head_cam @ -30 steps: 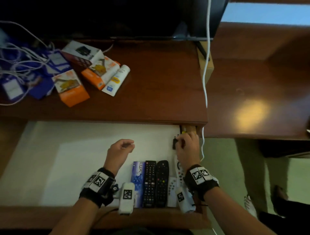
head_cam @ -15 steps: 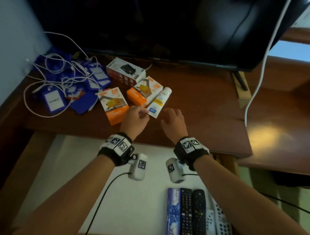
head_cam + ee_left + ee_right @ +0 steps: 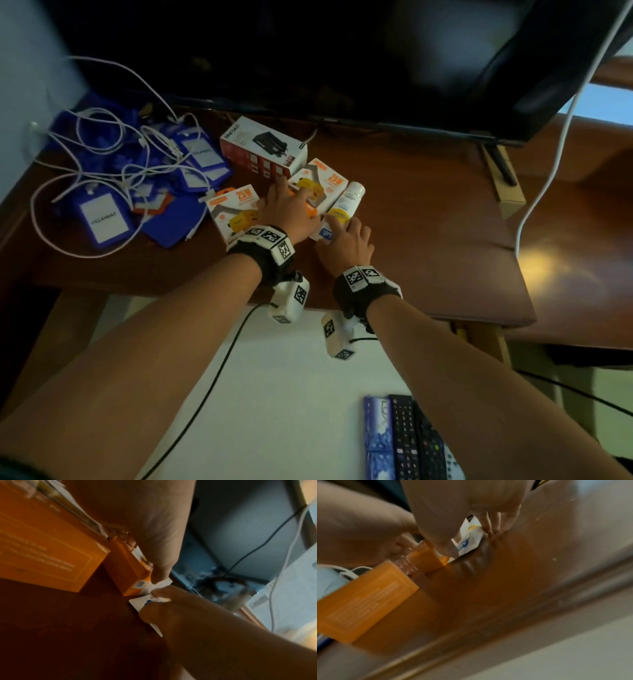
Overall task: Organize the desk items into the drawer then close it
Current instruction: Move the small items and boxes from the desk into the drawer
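The left hand (image 3: 287, 212) lies over the orange box (image 3: 318, 192) on the counter (image 3: 428, 222), fingers curled round it and hiding much of its face. The right hand (image 3: 346, 243) clamps the tube (image 3: 346, 204) beside the box; the tube's lower end is covered. The drawer (image 3: 291, 394) stands open, its remotes (image 3: 411, 442) cut off by the frame.

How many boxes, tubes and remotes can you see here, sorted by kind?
Orange charger boxes: 2
Red-and-white box: 1
White tube: 1
Black remotes in the drawer: 2
White remotes, partly cut off: cannot count
Total counted: 6
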`<state>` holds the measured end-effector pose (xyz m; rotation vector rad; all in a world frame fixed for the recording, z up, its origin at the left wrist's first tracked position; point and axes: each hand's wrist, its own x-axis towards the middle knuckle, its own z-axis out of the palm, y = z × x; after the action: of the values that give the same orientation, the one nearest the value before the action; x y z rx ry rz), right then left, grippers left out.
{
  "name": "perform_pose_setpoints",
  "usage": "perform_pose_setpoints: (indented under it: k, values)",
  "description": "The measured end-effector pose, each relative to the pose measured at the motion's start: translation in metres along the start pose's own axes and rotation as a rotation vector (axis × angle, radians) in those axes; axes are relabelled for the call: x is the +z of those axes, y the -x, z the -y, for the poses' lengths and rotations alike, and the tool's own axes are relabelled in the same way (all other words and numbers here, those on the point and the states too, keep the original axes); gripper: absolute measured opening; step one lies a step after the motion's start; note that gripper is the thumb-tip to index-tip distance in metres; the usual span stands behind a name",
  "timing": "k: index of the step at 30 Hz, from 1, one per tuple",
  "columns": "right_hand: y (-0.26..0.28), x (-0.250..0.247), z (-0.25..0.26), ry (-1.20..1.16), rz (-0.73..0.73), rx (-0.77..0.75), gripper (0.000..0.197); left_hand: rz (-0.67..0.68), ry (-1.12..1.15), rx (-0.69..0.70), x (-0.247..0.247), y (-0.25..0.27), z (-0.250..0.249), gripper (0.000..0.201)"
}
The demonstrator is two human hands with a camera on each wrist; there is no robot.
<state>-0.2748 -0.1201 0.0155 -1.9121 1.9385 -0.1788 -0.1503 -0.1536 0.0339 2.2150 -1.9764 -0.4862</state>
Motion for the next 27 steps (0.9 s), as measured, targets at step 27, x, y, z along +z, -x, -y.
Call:
perform_pose_setpoints:
  k: [27]
  values:
    - [0.177, -0.01, -0.138, -0.755, 0.019, 0.337, 0.06, -0.171, 0.213, -0.063, 0.067, 0.19, -0.067, 0.05]
